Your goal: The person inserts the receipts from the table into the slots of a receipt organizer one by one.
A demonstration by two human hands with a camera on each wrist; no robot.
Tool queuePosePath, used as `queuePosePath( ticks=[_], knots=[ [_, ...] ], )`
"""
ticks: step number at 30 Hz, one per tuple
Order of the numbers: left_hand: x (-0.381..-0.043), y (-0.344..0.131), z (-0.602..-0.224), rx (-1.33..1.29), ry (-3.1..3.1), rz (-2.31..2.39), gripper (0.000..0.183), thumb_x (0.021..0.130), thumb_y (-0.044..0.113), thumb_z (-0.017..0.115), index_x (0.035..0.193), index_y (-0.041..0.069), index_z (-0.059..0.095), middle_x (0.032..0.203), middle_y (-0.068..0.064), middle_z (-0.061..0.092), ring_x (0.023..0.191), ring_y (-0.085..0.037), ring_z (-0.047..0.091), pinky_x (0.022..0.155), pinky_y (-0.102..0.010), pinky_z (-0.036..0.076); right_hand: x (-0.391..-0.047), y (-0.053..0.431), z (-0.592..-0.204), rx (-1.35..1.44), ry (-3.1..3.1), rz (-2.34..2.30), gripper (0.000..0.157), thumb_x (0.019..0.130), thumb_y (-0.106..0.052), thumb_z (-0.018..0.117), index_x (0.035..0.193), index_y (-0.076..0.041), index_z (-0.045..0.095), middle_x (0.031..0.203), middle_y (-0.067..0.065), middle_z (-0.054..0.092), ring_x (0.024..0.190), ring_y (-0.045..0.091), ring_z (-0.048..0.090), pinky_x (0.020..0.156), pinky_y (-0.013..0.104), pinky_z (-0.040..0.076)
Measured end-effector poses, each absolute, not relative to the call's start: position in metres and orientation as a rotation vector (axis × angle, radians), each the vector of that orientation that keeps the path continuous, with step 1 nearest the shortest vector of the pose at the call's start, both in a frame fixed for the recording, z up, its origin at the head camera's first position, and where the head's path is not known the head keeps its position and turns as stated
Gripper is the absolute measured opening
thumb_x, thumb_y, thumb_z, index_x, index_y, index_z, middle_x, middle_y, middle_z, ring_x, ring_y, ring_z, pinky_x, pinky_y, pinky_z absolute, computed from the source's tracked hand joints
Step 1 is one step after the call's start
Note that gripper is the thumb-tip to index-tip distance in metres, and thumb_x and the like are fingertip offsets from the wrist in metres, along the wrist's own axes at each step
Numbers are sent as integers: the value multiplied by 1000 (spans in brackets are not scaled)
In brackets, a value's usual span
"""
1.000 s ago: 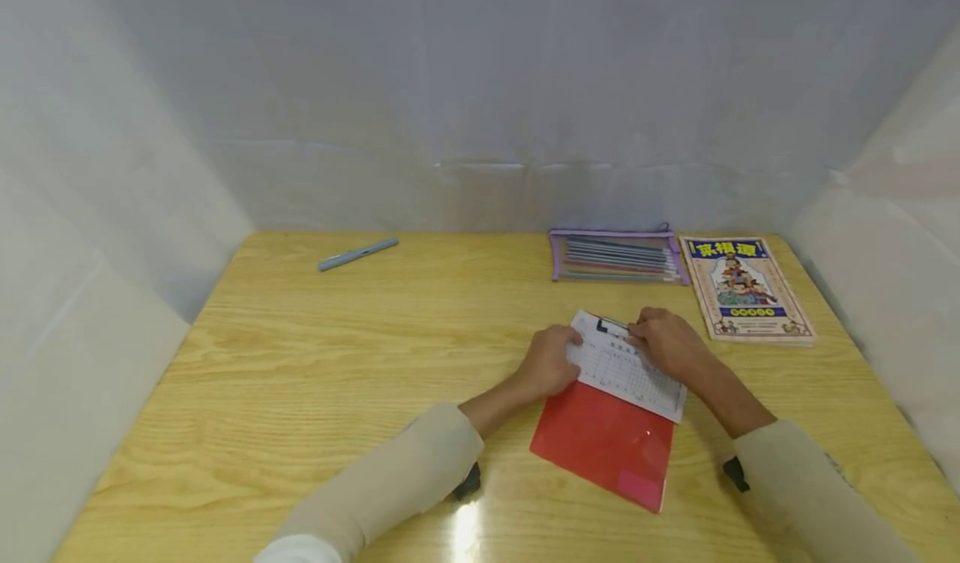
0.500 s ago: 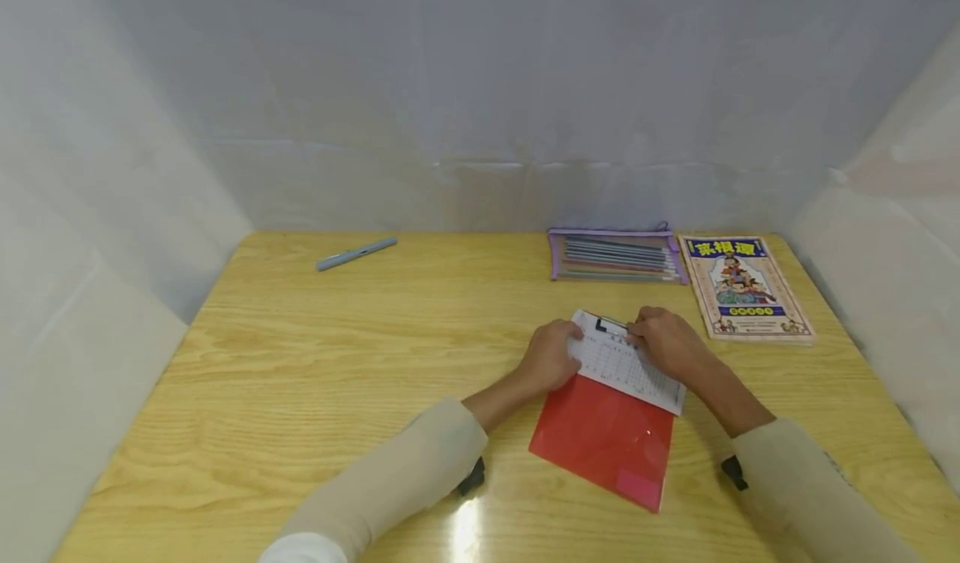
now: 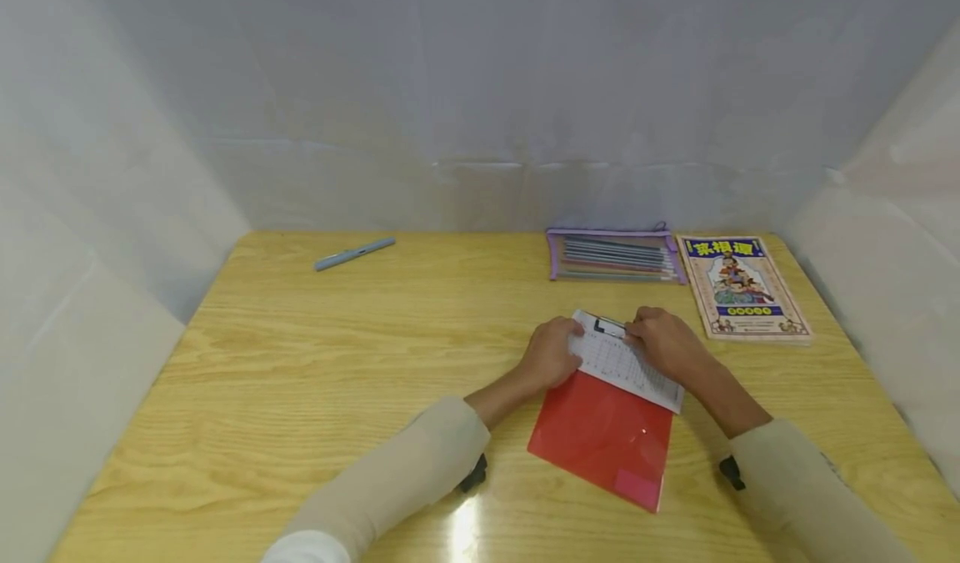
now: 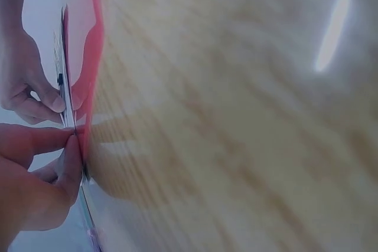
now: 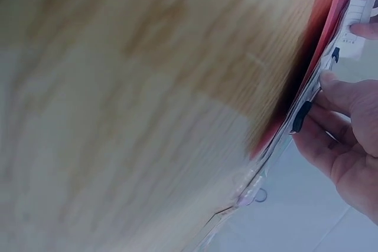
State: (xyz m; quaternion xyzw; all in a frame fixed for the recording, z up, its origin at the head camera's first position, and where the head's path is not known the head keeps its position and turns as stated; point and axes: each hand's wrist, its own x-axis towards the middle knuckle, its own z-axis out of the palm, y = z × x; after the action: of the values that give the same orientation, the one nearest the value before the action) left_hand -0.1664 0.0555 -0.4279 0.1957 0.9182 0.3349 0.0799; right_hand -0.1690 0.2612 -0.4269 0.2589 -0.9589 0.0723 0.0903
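A red plastic clipboard (image 3: 603,438) lies tilted on the table, with a printed white sheet (image 3: 618,364) covering its upper part. My left hand (image 3: 551,353) pinches the sheet's left edge against the board between thumb and fingers. At the top, my right hand (image 3: 666,342) grips the metal clip (image 3: 610,326), partly hiding it. In the right wrist view the fingers are curled at the clip's black end (image 5: 301,116), the thumb above. The sheet's upper edge runs up to the clip. Seen edge-on in the left wrist view, the sheet (image 4: 66,87) stands beside the pink-red plastic (image 4: 94,39).
Behind the hands lies a purple-edged clear pouch (image 3: 617,256) of pencils. A book (image 3: 742,288) with a cartoon cover is to its right. A blue pen (image 3: 355,254) rests at the back left of the wooden table (image 3: 337,363). Pale sheeting surrounds the back and sides.
The white sheet has slid slightly up toward the clip, baring a little more of the red board. My left hand rose a touch with it; the right hand stays at the clip.
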Motion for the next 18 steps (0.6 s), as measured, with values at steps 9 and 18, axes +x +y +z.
queuePosePath(
  ticks=[9,18],
  knots=[
    [-175,40,-420,648,2716,952,45,81,17,70,120,-3,61,122,-15,60,117,-26,52,103,-33,41,-173,259,-421,795,-2902,243,16,80,-9,72,90,4,73,75,9,60,66,20,58,60,32,51],
    [-187,-10,-409,573,2632,1081,49,87,19,67,129,-2,54,130,-20,52,83,-20,62,75,-29,52,-181,259,-421,843,-2897,339,14,82,-6,71,91,3,73,78,11,63,71,22,61,63,34,53]
  ],
)
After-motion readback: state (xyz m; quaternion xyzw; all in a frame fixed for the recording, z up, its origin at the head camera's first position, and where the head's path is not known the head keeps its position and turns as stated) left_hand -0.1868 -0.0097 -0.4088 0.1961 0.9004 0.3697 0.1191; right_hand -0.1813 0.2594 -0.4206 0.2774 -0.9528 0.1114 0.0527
